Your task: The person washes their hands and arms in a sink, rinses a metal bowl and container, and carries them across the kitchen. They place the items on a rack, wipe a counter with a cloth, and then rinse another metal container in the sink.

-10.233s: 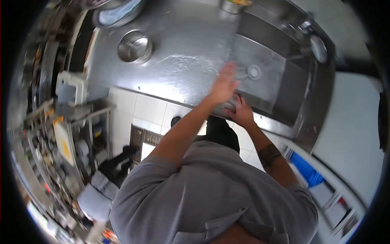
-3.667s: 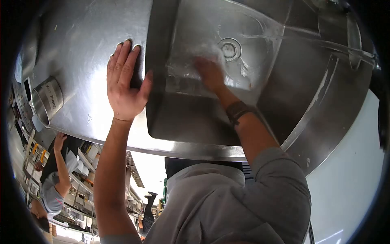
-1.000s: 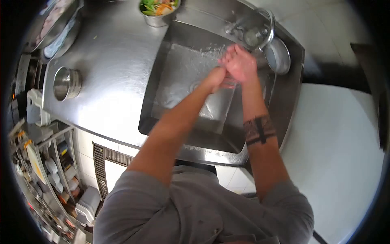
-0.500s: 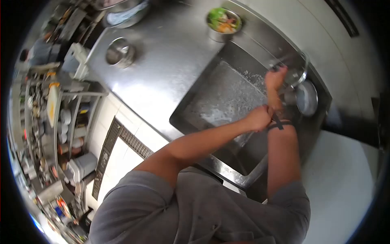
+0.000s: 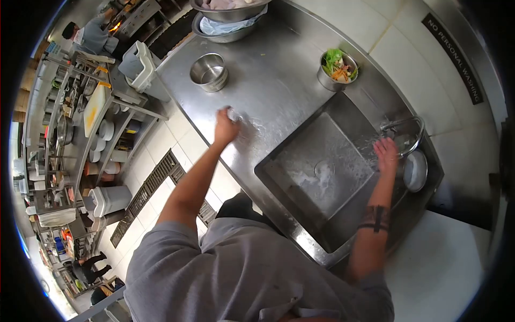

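Observation:
My left hand (image 5: 226, 129) is closed on a small pale cloth (image 5: 234, 114) and presses it on the wet steel counter (image 5: 268, 86), left of the sink (image 5: 322, 172). My right hand (image 5: 386, 155) is open with fingers spread, held over the sink's far right corner just below the curved tap (image 5: 405, 129). The sink basin is wet with foam near its drain (image 5: 321, 170).
An empty steel pot (image 5: 209, 71) stands on the counter beyond my left hand. A steel bowl of cut vegetables (image 5: 337, 70) sits by the sink's back edge. Stacked large bowls (image 5: 230, 16) are at the far end. A round steel dish (image 5: 416, 170) rests right of the tap. Shelving lines the left.
My left hand left my right forearm over the sink and moved left onto the counter with the cloth. My right hand dropped from the tap to the sink's corner.

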{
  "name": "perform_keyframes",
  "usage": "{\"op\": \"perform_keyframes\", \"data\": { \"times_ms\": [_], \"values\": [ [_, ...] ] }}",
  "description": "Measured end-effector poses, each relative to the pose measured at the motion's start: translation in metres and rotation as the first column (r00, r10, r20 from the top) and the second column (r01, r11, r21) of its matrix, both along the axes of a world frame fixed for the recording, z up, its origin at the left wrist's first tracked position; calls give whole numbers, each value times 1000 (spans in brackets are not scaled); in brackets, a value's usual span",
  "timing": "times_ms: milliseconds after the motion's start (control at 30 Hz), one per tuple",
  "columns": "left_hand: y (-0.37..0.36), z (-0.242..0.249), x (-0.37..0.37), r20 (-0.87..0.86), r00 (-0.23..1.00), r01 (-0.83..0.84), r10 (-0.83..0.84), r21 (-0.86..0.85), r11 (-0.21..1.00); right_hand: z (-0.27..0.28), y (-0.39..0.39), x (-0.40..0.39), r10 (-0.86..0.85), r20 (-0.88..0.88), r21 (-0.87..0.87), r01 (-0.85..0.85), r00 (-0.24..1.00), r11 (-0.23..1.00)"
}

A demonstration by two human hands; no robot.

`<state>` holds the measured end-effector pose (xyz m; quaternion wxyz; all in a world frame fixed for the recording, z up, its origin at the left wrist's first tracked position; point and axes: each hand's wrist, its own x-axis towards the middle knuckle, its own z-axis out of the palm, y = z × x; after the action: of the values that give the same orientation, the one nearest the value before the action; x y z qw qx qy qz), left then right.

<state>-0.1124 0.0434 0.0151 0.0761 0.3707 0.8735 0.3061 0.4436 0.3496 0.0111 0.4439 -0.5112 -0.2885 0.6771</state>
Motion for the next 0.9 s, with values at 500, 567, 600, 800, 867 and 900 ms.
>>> {"op": "perform_keyframes", "data": {
  "times_ms": [500, 567, 600, 800, 867, 900],
  "values": [
    [60, 42, -36, 176, 941, 267, -289, 142, 953, 167, -62, -93, 193, 239, 61, -213, 952, 975],
    [69, 35, 9, 163, 761, 544, -628, 369, 754, 166, -59, -113, 165, 204, 38, -176, 965, 984],
    [77, 35, 31, 173, 728, 571, -663, 382, 727, 160, -53, -113, 140, 92, 46, -145, 986, 988],
    [140, 65, 139, 174, 469, 801, -866, 329, 500, 145, -112, -143, 62, 290, 232, -133, 955, 964],
    [158, 88, 159, 385, 454, 812, -804, 194, 551, 145, -151, -148, 30, 550, 310, -237, 835, 921],
    [166, 93, 164, 382, 456, 810, -804, 195, 552, 151, -168, -147, -20, 857, 351, -554, 516, 755]
  ]
}}
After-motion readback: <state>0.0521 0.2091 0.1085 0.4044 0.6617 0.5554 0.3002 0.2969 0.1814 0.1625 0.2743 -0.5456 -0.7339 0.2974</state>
